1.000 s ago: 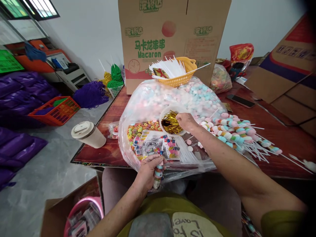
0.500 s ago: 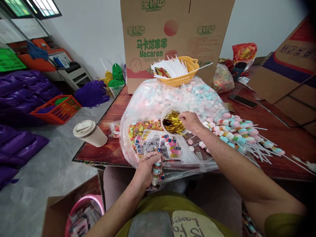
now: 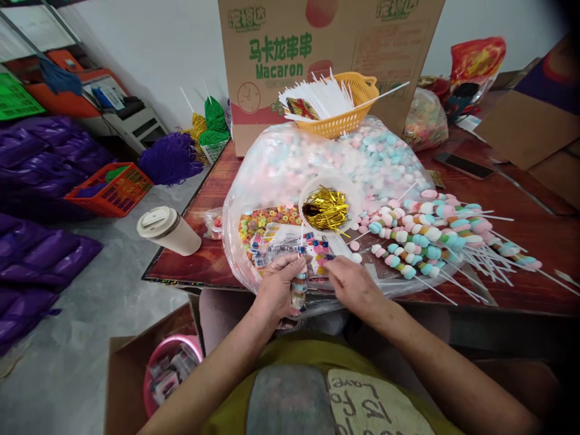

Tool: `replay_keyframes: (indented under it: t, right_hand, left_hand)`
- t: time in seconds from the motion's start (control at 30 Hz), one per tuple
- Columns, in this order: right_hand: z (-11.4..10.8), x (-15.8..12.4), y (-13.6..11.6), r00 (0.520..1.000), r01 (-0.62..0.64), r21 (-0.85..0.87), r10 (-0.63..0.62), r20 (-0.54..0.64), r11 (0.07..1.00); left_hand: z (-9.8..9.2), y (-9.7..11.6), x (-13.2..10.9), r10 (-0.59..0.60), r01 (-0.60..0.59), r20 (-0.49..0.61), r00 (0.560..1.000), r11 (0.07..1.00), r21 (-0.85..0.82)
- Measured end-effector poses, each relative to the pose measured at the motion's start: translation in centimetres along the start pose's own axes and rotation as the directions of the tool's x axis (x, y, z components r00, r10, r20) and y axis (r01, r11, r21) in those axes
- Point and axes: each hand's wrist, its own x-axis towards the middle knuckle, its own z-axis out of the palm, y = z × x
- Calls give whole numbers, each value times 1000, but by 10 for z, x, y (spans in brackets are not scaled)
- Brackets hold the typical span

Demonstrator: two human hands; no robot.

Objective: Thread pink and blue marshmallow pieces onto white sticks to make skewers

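Observation:
My left hand [image 3: 277,286] grips a wrapped candy skewer [image 3: 299,284] upright at the table's front edge; its white stick points up. Close to its right, my right hand [image 3: 356,285] is closed, fingertips pinched together; anything between them is too small to make out. Behind the hands, a round clear tub [image 3: 308,196] holds gold twist ties [image 3: 330,208]. Printed plastic wrappers [image 3: 272,237] lie by the skewer, over a bag of colourful candy rings [image 3: 267,222]. Several marshmallow skewers [image 3: 426,238] are piled on the right.
A big bag of marshmallows [image 3: 281,157] fills the table's middle, with a yellow basket [image 3: 338,125] of white sticks behind. A lidded cup [image 3: 170,231] stands at the left edge. A phone [image 3: 464,165] lies at the right. A pink tub [image 3: 151,386] sits in a box below.
My right hand has moved from the gold ties in the tub down and towards my left hand. My left hand still holds the wrapped skewer. The view has shifted slightly.

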Motion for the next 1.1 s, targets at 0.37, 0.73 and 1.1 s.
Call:
replay_keyframes:
  t: [0.37, 0.73, 1.1]
  right_hand:
    - [5, 9, -35, 998, -52, 269, 63, -32, 962]
    - [15, 7, -29, 990, 9, 160, 14, -138, 987]
    - [-7, -4, -23, 998, 65, 60, -63, -28, 996]
  left_hand:
    - [3, -13, -9, 26, -36, 52, 998, 977, 209]
    - [-8, -5, -15, 146, -215, 244, 959, 935, 284]
    - [2, -7, -17, 3, -44, 210, 978, 980, 193]
